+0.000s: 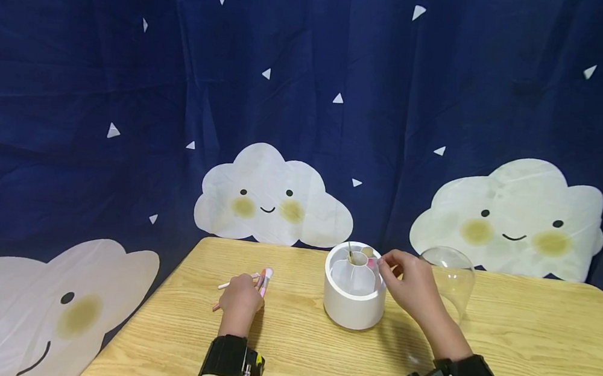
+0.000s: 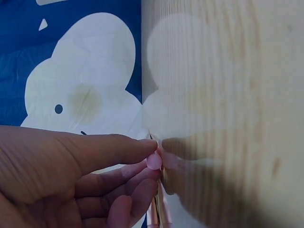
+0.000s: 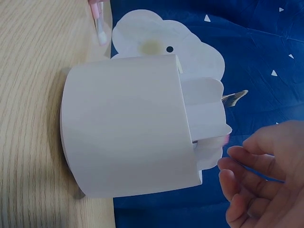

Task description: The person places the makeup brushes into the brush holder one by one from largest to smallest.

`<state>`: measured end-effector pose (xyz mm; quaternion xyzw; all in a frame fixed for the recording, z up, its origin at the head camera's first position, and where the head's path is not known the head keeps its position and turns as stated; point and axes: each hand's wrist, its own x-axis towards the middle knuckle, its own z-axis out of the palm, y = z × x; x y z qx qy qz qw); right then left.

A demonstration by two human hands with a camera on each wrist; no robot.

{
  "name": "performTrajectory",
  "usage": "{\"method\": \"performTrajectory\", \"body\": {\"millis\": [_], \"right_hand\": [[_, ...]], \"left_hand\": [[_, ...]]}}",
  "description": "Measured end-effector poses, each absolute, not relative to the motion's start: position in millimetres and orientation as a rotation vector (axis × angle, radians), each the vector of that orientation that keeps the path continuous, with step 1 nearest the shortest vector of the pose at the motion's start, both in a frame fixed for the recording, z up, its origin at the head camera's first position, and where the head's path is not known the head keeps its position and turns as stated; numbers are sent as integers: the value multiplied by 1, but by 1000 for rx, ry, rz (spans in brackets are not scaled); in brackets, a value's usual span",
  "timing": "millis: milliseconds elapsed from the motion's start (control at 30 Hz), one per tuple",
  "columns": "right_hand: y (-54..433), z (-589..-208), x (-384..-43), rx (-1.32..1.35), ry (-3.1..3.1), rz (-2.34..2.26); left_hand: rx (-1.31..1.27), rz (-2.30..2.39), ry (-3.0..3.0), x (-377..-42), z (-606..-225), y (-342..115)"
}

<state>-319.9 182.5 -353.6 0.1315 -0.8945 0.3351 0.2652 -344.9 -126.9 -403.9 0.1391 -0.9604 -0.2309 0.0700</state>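
My left hand (image 1: 242, 296) is low over the tabletop at a small bunch of makeup brushes (image 1: 268, 273). In the left wrist view its thumb and fingertips pinch the rounded pink end of a brush (image 2: 154, 161), with further handles just below. A round white organizer (image 1: 352, 314) with clear petal-shaped compartments stands upright in the middle. Beside its right rim is my right hand (image 1: 414, 283), fingers loosely bent; the right wrist view shows nothing between them. Near those fingertips, a pink item (image 3: 226, 139) sits inside a compartment. A dark-bristled brush (image 3: 235, 98) sticks up from the organizer.
A clear dome-shaped cover (image 1: 456, 275) stands on the table right of the organizer, partly behind my right hand. The wooden table (image 1: 285, 356) ends at a dark blue curtain (image 1: 287, 114) with cloud faces. A tan item (image 1: 367, 252) also lies in the organizer.
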Motion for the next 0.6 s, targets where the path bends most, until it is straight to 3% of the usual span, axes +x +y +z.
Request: {"method": "performTrajectory", "body": {"millis": [600], "right_hand": [[182,-352,-318,357,-2438,913]], "left_hand": [[290,-726,-2885,-345,-403,-126]]}}
